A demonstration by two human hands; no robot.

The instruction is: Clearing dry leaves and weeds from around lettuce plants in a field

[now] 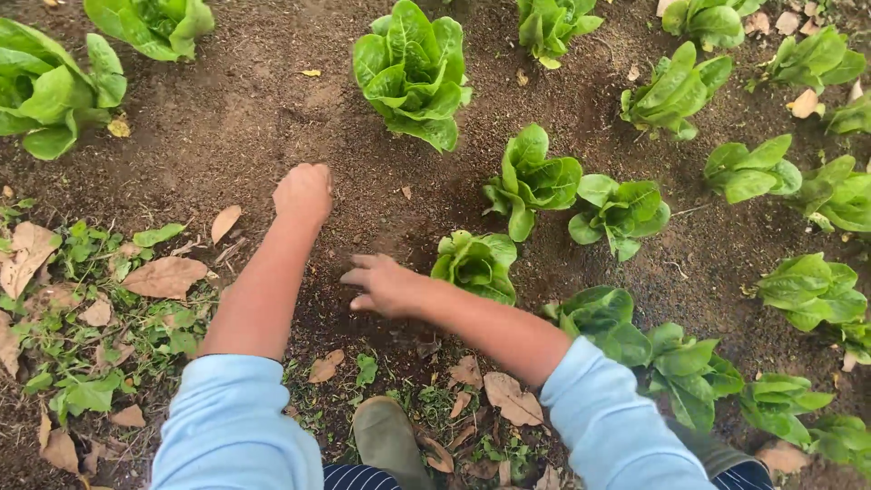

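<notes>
Head view: left hand (pixel 303 192) fisted on bare soil (pixel 245 118); right hand (pixel 386 285) beside lettuce (pixel 476 264)

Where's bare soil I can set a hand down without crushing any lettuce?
Bare soil lies ahead of the left hand, bordered by the big lettuce and the far-left lettuce. A narrower patch runs between both hands, left of the right hand. Crowded: small lettuce beside the right hand, and rows to the right.

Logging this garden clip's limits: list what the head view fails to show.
- Left hand: a closed fist seen from behind; its contents are hidden.
- Right hand: palm faces down, underside hidden.
- Lettuce at left: cut by the frame edge.
- Shoe: heel cut by the bottom edge.
</notes>
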